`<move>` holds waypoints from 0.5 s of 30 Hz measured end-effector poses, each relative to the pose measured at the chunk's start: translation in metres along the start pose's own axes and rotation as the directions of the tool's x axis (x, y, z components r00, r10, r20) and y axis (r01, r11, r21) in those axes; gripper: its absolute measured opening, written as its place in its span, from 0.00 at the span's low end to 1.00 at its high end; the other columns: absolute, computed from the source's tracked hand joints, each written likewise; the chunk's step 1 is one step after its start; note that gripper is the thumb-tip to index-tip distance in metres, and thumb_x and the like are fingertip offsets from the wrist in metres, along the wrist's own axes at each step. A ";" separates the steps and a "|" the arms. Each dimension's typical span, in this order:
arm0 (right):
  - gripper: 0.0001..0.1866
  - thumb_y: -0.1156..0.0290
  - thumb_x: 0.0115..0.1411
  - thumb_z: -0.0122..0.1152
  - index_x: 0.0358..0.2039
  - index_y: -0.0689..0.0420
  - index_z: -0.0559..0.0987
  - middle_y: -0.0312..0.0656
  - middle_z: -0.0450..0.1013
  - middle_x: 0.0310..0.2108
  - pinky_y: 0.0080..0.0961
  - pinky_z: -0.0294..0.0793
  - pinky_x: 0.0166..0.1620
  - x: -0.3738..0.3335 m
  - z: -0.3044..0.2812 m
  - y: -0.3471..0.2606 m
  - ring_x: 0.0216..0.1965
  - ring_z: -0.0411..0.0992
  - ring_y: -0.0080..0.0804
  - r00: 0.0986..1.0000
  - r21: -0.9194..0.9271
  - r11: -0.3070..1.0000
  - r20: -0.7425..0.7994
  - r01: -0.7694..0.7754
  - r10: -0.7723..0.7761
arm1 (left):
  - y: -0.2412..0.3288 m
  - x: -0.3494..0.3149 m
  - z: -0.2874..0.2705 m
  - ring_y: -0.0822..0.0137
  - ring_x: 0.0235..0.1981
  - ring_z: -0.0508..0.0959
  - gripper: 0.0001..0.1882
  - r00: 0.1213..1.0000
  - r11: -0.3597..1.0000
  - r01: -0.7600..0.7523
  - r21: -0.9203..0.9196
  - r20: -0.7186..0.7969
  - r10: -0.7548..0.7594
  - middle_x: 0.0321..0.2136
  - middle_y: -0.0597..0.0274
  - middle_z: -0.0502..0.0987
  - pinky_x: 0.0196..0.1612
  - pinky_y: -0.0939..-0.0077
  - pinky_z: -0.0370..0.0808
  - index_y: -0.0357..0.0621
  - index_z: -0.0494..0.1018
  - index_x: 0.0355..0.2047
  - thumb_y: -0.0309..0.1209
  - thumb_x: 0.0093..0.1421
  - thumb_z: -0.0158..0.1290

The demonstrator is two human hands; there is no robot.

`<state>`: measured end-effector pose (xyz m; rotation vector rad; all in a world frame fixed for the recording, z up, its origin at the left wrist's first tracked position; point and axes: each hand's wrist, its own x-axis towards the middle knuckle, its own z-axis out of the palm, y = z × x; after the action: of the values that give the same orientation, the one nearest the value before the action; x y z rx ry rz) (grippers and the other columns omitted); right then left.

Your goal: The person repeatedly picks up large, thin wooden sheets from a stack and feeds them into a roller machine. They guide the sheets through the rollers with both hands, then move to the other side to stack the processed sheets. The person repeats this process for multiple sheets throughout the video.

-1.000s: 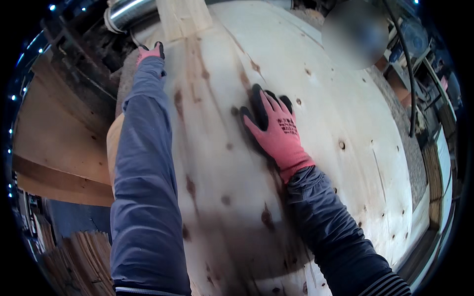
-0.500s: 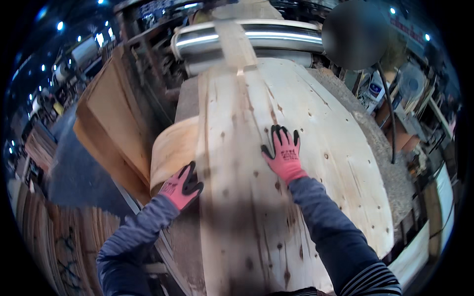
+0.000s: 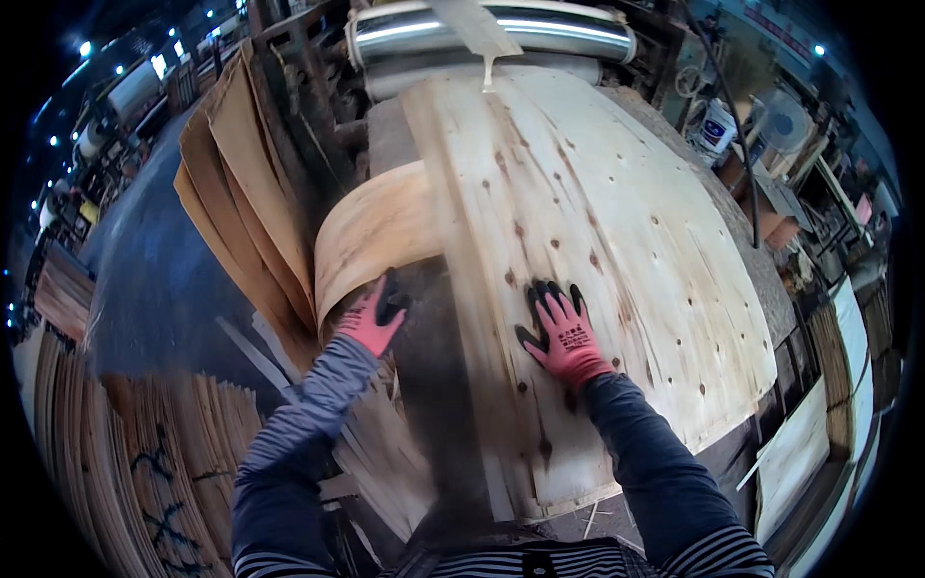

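A wide sheet of pale, knotty wood veneer (image 3: pixel 636 260) lies across the table, its left border smeared by motion. My right hand (image 3: pixel 567 339), in a pink glove with black fingertips, rests flat on it with the fingers spread. To the left, an orange-tan veneer piece (image 3: pixel 381 226) curls up in an arch. At its lower edge is my left hand (image 3: pixel 368 323), gloved alike, thumb and fingers apart; whether it touches the curl is unclear. A narrow veneer strip (image 3: pixel 472 27) hangs over the shiny metal roller (image 3: pixel 568 37) and reaches the far edge of the sheet.
Brown veneer sheets (image 3: pixel 236 183) lean upright on the left, beside a dark blue surface (image 3: pixel 145 279). Stacked veneer (image 3: pixel 145 453) stands at lower left. On the right are a white jug (image 3: pixel 715 127), a hanging dark cable (image 3: pixel 737 116) and more boards (image 3: pixel 795 472).
The pale sheet has shifted and turned rightward against the table, baring dark tabletop along its left side. My right hand has stayed flat on it. The whole view has also shifted.
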<state>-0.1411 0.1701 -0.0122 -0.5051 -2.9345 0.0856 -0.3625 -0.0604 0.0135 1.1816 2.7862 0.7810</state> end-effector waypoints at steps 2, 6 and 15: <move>0.35 0.49 0.48 0.48 0.52 0.58 0.59 0.45 0.53 0.54 0.40 0.39 0.58 0.003 0.007 -0.003 0.57 0.48 0.40 0.999 0.007 0.999 -0.023 0.042 -0.042 | -0.012 0.011 -0.038 0.54 0.43 0.69 0.32 1.000 0.999 0.005 0.036 -0.022 -0.004 0.44 0.46 0.66 0.46 0.69 0.66 0.46 0.55 0.53 0.43 0.49 0.50; 0.35 0.49 0.46 0.50 0.51 0.58 0.60 0.46 0.54 0.53 0.41 0.40 0.58 0.002 0.006 0.002 0.56 0.49 0.41 0.990 0.020 1.000 -0.138 0.016 -0.013 | -0.010 0.088 -0.058 0.64 0.30 0.76 0.23 0.996 0.941 -0.068 -0.331 -0.078 0.045 0.29 0.56 0.75 0.35 0.73 0.71 0.47 0.65 0.45 0.42 0.50 0.50; 0.35 0.51 0.42 0.57 0.47 0.60 0.64 0.52 0.58 0.50 0.47 0.46 0.55 0.005 0.003 0.006 0.52 0.54 0.49 0.974 0.109 0.978 -0.125 -0.178 0.191 | 0.031 0.390 -0.016 0.70 0.16 0.75 0.21 0.993 0.897 -0.040 -0.439 0.085 0.086 0.20 0.61 0.75 0.16 0.78 0.69 0.44 0.71 0.36 0.49 0.52 0.46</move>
<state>-0.1443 0.1774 -0.0153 -0.7373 -2.7304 0.2072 -0.6235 0.2153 0.1100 1.1843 2.3196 1.2309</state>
